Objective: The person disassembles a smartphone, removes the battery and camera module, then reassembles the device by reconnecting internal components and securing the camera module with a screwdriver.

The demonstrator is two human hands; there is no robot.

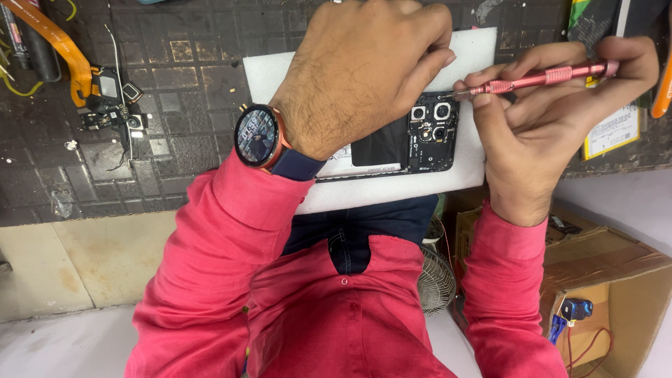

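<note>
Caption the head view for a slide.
Left hand steadies an opened phone on white foam while right hand applies a pink screwdriver.

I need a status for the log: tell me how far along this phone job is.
Done: the phone lies with its back off on the white foam pad, camera modules exposed. In hand: the left hand steadies it while the right hand sets the pink screwdriver tip at the camera end. Left: the inner cover looks still in place; which screws are out cannot be told.
</note>
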